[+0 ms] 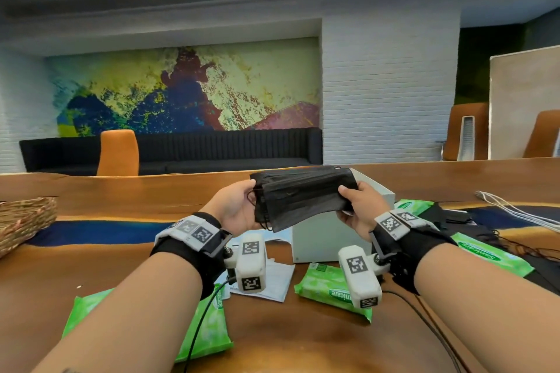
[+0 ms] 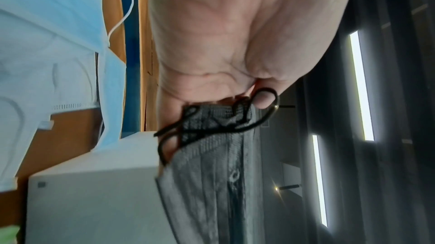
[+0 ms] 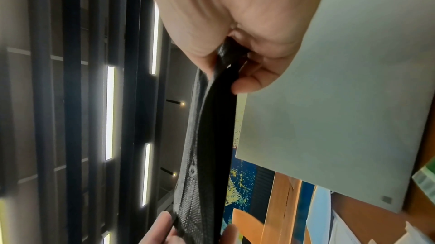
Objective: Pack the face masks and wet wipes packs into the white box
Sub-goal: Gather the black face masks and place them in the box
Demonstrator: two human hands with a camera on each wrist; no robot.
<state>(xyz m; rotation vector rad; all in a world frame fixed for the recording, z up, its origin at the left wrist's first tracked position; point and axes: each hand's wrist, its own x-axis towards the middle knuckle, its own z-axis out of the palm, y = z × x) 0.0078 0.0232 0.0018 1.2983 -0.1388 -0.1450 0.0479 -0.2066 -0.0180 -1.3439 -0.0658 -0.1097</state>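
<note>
A stack of black face masks (image 1: 300, 195) is held up in the air in front of the white box (image 1: 327, 236). My left hand (image 1: 236, 206) grips its left end, where black ear loops (image 2: 212, 118) dangle. My right hand (image 1: 360, 206) pinches the right end (image 3: 226, 62). The white box (image 2: 94, 192) stands on the wooden table behind and below the masks. Green wet wipes packs lie around it: one at front left (image 1: 209, 324), one at front centre (image 1: 330, 288), one at right (image 1: 494, 254), one behind the box (image 1: 415, 206). Light blue masks (image 2: 47, 43) lie left of the box.
A wicker basket (image 1: 24, 221) stands at the table's left edge. More black masks (image 1: 454, 218) and white cables (image 1: 521, 212) lie at the right. Papers (image 1: 272, 278) lie under my wrists. An orange chair (image 1: 118, 153) stands beyond the table.
</note>
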